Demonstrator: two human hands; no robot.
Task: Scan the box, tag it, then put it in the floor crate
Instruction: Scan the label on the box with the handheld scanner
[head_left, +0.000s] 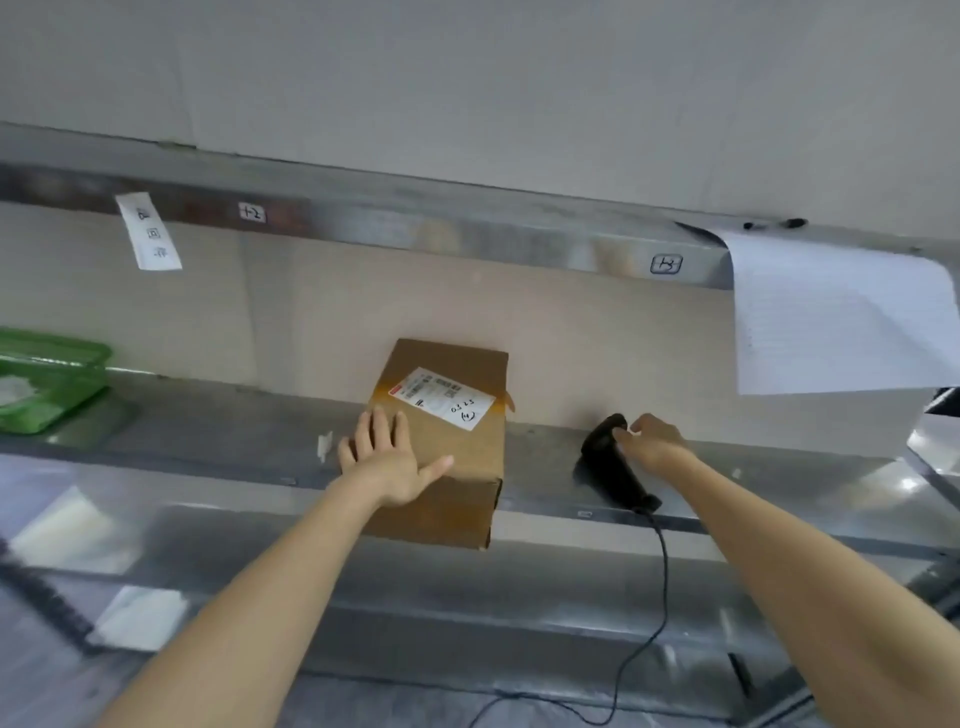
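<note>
A brown cardboard box (457, 457) with a white shipping label (447, 397) on top sits on the metal shelf (208, 431), its near end sticking out past the shelf's front edge. My left hand (387, 457) lies flat on the box's left top corner, fingers spread. To the right, a black corded barcode scanner (615, 470) lies on the shelf. My right hand (652, 439) is at the scanner's head, fingers curled onto it. The floor crate is not in view.
A green plastic container (49, 382) stands at the shelf's far left. A white paper sheet (831, 322) hangs from the upper shelf at right, with two pens (774, 224) above it. The scanner's cable (660, 597) drops down in front. White items lie on a lower level at left.
</note>
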